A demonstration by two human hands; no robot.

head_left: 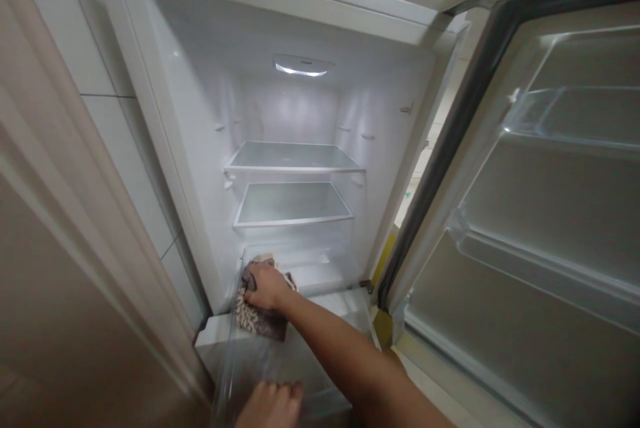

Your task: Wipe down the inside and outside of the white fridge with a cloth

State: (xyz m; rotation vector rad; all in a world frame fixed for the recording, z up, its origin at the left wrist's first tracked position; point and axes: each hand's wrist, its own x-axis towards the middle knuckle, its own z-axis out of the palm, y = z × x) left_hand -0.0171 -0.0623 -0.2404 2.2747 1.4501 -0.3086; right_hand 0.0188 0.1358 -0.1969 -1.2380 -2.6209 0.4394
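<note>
My right hand presses a brown-and-cream patterned cloth against the left inner side of a clear plastic drawer. Its fingers are bent around the bunched cloth. The drawer is pulled out from the bottom of the fridge. At the lower edge of the view, my left hand has its fingers curled over the drawer's front edge. Part of that hand is cut off by the frame, and my right forearm covers the drawer's right part.
Two glass shelves, an upper one and a lower one, sit above the drawer. A lit lamp is on the ceiling. The fridge door, with clear racks, stands wide at right. A pale panel is close at left.
</note>
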